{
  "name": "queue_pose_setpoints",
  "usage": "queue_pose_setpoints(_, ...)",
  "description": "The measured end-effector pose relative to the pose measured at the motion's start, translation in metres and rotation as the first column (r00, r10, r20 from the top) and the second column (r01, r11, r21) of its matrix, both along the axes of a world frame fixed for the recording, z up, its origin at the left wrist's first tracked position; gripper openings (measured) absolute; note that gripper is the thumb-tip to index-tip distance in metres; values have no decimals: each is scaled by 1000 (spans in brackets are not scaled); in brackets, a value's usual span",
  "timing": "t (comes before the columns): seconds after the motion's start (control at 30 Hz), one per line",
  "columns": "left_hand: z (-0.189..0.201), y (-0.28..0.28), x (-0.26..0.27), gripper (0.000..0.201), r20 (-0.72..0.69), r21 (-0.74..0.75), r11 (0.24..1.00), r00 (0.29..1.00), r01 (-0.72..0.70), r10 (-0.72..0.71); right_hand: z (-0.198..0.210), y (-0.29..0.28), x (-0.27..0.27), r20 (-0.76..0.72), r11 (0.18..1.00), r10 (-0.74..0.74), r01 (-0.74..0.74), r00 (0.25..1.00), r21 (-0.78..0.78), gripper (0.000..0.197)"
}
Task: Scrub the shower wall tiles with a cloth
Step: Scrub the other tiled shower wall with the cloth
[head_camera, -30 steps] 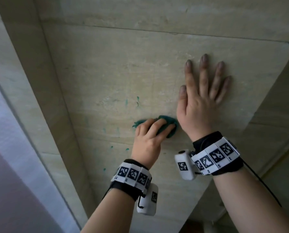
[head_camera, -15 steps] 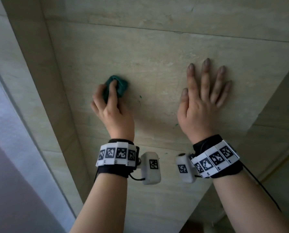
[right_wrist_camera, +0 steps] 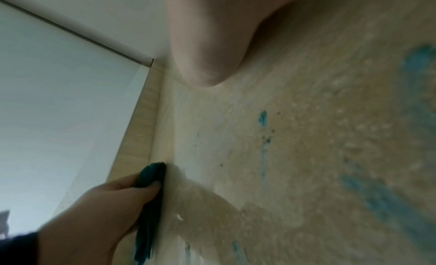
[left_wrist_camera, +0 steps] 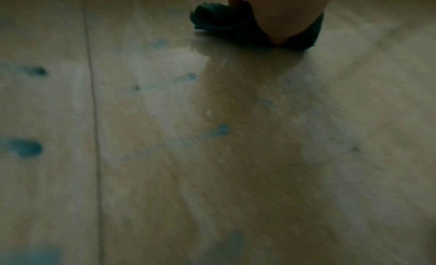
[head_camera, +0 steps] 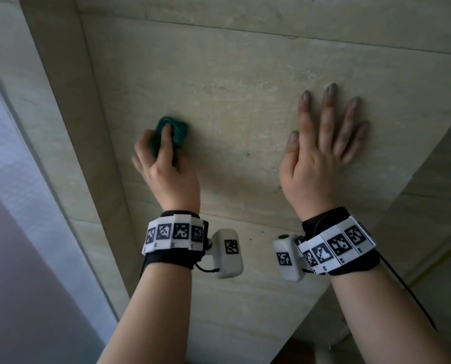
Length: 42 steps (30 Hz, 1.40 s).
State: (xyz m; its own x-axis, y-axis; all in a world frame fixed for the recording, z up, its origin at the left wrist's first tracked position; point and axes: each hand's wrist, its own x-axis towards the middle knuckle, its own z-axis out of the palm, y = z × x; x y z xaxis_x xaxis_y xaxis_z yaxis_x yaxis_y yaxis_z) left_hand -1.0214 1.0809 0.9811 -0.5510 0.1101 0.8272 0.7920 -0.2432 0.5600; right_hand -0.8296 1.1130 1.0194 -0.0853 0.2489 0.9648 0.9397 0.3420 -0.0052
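Note:
A bunched dark green cloth (head_camera: 175, 133) is pressed against the beige shower wall tile (head_camera: 245, 106) near its left corner. My left hand (head_camera: 164, 164) grips the cloth, fingers curled over it; the left wrist view shows the cloth (left_wrist_camera: 221, 23) under my hand and against the tile. The right wrist view shows the cloth (right_wrist_camera: 148, 177) in the left hand (right_wrist_camera: 94, 218). My right hand (head_camera: 321, 145) lies flat on the tile to the right, fingers spread and straight. Faint blue-green smears (left_wrist_camera: 219, 131) mark the tile, also seen as smears (right_wrist_camera: 263, 118) from the right wrist.
A tiled corner edge (head_camera: 69, 127) runs down the left of the wall, with a pale frosted pane (head_camera: 14, 179) beyond it. A grout line (head_camera: 245, 32) crosses above the hands. Another tiled wall (head_camera: 434, 232) meets this one at the right.
My left hand has carried the cloth from beside the right hand up and left across the tile toward the corner. Several green marks in the middle are gone. The right hand has stayed flat.

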Motion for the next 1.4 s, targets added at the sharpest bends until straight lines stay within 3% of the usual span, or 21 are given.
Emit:
queue_pose_setpoints(0.03,2,0,7,48,75,6,1000,997,13,-13,-1,0,-1,3,1000,0,0,1000,-7,49)
queue_pose_setpoints(0.1,4,1,23,47,88,19,999,995,37,-39,-2,-1,-2,4,1000,0,0,1000,-18,50)
queue_pose_setpoints(0.2,-2,-2,53,44,-180,-25,991,974,133,-135,-3,0,-2,1,1000,4,-4,1000,-24,50)
queue_pose_setpoints(0.27,-6,-4,64,40,-396,-90,978,895,186,-207,-3,0,-2,4,1000,9,-8,1000,-23,49)
queue_pose_setpoints(0.33,-5,-5,56,39,-521,-132,974,823,185,-227,-3,-1,-1,9,1000,15,-14,1000,-25,49)
queue_pose_setpoints(0.37,-3,-6,46,40,-537,-138,979,820,149,-200,-3,0,0,12,1000,17,-17,1000,-25,49)
queue_pose_setpoints(0.43,3,-6,19,44,-416,-109,993,905,41,-83,-3,0,2,19,1000,16,-16,1000,-22,49)
queue_pose_setpoints(0.5,11,-6,-5,44,-85,-59,998,996,-6,1,-4,1,3,29,1000,12,-12,1000,-16,48)
queue_pose_setpoints(0.57,19,-7,-13,39,177,-1,1000,984,8,-8,-5,2,3,31,1000,15,-14,999,-13,48)
queue_pose_setpoints(0.67,24,-3,3,38,271,54,994,957,95,-106,-7,4,2,25,1000,8,-7,1000,-1,48)
queue_pose_setpoints(0.73,24,0,23,38,207,83,983,962,166,-180,-7,5,2,20,1000,9,-9,1000,4,48)
queue_pose_setpoints(0.8,20,3,47,41,50,55,962,962,266,-269,-7,5,3,20,1000,16,-16,1000,7,48)
queue_pose_setpoints(0.93,3,5,74,39,-256,-69,924,889,376,-380,-7,5,6,37,999,38,-38,999,-10,47)
queue_pose_setpoints(1.4,-24,-2,49,30,-558,-304,912,725,274,-404,-10,4,3,28,999,32,-32,999,-2,47)
